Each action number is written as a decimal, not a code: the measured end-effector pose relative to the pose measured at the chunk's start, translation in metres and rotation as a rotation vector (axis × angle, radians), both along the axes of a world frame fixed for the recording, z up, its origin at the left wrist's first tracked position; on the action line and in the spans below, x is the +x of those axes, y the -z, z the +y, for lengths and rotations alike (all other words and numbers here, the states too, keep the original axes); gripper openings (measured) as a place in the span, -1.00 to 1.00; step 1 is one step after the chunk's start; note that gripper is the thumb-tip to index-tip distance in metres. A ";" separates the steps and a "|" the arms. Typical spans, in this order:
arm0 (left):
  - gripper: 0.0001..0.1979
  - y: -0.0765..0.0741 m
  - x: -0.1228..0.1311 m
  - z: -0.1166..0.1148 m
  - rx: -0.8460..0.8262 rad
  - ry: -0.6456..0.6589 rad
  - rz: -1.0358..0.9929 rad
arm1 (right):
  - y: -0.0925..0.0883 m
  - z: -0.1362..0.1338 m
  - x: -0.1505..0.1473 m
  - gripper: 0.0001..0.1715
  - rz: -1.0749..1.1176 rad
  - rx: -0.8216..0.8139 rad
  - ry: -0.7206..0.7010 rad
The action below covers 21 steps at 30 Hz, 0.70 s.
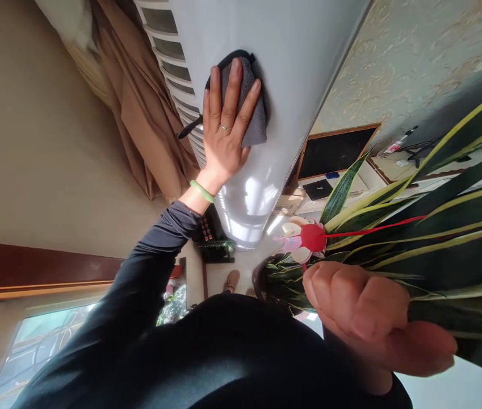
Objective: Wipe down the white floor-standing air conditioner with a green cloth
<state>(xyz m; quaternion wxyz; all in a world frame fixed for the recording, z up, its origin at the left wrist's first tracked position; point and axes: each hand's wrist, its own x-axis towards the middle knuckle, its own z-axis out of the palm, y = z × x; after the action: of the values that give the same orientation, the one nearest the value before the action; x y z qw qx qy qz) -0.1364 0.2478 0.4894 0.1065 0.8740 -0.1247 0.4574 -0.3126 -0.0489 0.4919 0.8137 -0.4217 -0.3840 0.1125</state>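
Observation:
My left hand (223,136) presses a grey cloth (247,105) flat against the glossy white panel of a tall air conditioner (283,79), next to its slatted vent (172,57). A black handle-like item (189,127) pokes out beside that hand, over the slats. My left wrist wears a green bangle (201,191), and a ring sits on one finger. Close to the camera, my right hand (368,318) is curled around the striped leaves of a snake plant (449,255). The hand is slightly blurred.
The view is tilted sideways. A brown curtain (142,113) hangs behind the vent. A red and pink ornament (312,237) stands among the leaves. Beyond lie a wood-framed dark board (334,152), a black flat device (317,189), a sandal (231,281), and a window (40,352).

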 end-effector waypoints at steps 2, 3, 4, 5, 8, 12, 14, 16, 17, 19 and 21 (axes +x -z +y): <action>-0.20 0.003 0.001 -0.010 -0.108 -0.026 0.041 | 0.002 0.003 0.002 -0.49 0.013 -0.024 -0.009; -0.21 0.013 0.001 -0.015 -0.142 -0.043 0.076 | 0.005 0.004 0.003 -0.49 0.036 -0.039 -0.002; -0.21 0.027 0.001 -0.019 -0.159 -0.070 0.114 | 0.008 0.003 0.003 -0.49 0.061 -0.049 0.009; -0.21 0.045 -0.001 -0.022 -0.161 -0.104 0.155 | 0.012 0.003 0.003 -0.49 0.085 -0.061 0.022; -0.20 0.107 -0.007 -0.032 -0.172 -0.205 0.302 | 0.025 0.000 0.002 -0.46 0.152 -0.120 0.045; -0.27 0.184 -0.019 -0.051 -0.264 -0.269 0.472 | 0.040 -0.002 0.002 -0.45 0.221 -0.161 0.046; -0.29 0.216 -0.025 -0.064 -0.341 -0.312 0.535 | 0.046 -0.002 0.002 -0.44 0.243 -0.163 0.056; -0.28 0.244 -0.029 -0.079 -0.436 -0.356 0.595 | 0.052 -0.001 0.001 -0.42 0.268 -0.170 0.056; -0.26 0.255 -0.031 -0.088 -0.490 -0.373 0.620 | 0.055 -0.001 0.001 -0.42 0.282 -0.175 0.055; -0.22 0.273 -0.033 -0.106 -0.653 -0.409 0.648 | 0.060 -0.002 0.001 -0.42 0.303 -0.184 0.065; -0.16 0.285 -0.033 -0.122 -0.897 -0.452 0.642 | 0.064 -0.004 0.002 -0.41 0.317 -0.202 0.086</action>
<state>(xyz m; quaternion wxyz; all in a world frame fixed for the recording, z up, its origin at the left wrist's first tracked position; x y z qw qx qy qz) -0.1699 0.1258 0.2048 0.3974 0.8432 0.3082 0.1898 -0.3110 -0.0525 0.4274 0.8215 -0.4943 -0.2196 0.1806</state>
